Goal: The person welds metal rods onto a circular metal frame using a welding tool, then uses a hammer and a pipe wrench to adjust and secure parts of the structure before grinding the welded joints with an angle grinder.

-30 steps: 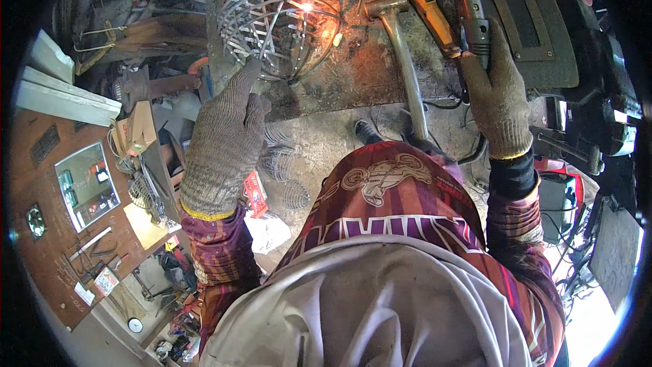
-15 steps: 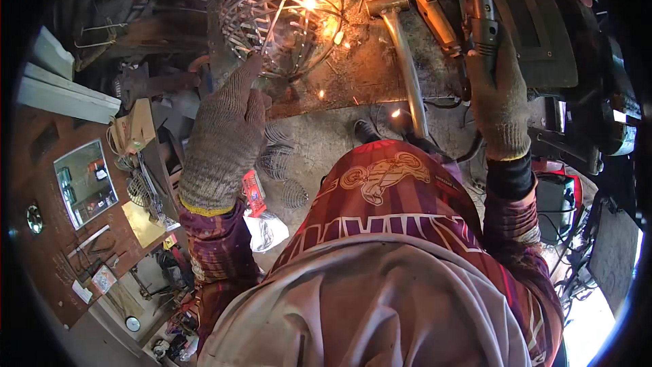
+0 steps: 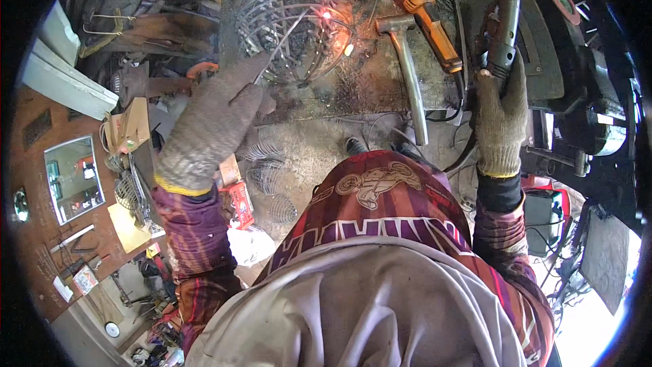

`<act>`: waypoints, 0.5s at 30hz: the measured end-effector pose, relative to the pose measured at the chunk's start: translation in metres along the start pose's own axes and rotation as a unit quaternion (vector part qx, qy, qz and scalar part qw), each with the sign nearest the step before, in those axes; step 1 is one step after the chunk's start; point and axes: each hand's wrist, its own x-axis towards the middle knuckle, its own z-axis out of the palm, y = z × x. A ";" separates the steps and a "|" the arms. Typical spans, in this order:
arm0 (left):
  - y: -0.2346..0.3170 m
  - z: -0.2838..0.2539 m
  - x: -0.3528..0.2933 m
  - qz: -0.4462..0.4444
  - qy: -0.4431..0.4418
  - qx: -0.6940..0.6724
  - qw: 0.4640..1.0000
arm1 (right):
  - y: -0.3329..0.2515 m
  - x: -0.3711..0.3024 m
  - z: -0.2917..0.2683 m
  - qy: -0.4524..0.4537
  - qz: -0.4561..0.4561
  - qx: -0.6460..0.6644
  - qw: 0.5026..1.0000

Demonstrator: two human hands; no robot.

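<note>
Hammer [image 3: 406,75] and orange tool [image 3: 424,10] crowd the desk [image 3: 339,143] right of the wire basket [image 3: 292,24]; bare desk lies near its front edge.

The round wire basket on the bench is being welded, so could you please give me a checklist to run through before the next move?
1. Both hands gloved: ok; the left hand and right hand wear knit gloves.
2. Dark welding torch handle gripped firmly: ok; the right hand wraps it.
3. Thin metal rod seated on the round wire basket: cannot tell; the left hand holds it, the tip is unclear.
4. Sparks died down: not ok; several glow at the basket.
5. Long-handled grey steel hammer and orange power tool clear of the basket: ok; both lie to its right.
</note>
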 end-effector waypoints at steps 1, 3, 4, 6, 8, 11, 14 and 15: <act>-0.008 -0.007 -0.005 0.002 0.004 -0.003 1.000 | -0.002 -0.003 0.000 0.001 -0.006 0.000 1.000; -0.031 -0.025 -0.009 0.077 -0.014 0.002 0.997 | -0.005 -0.010 -0.001 0.001 0.054 0.201 0.978; -0.040 -0.027 -0.016 0.082 -0.011 0.001 0.997 | -0.007 -0.015 -0.001 0.002 0.070 0.251 0.965; -0.053 -0.026 -0.035 0.255 0.012 0.057 0.965 | -0.012 -0.025 -0.004 -0.009 0.083 0.319 0.944; -0.058 -0.015 -0.058 0.170 -0.002 -0.088 0.981 | -0.024 -0.032 0.000 -0.013 0.068 0.326 0.943; -0.061 0.011 -0.065 0.035 -0.036 -0.220 0.974 | -0.049 -0.048 0.007 -0.045 0.018 0.249 0.967; -0.071 0.041 -0.067 0.054 -0.061 -0.276 0.958 | -0.071 -0.062 0.026 -0.071 -0.037 0.252 0.964; -0.077 0.050 -0.063 0.060 -0.059 -0.278 0.957 | -0.081 -0.069 0.034 -0.077 -0.054 0.276 0.956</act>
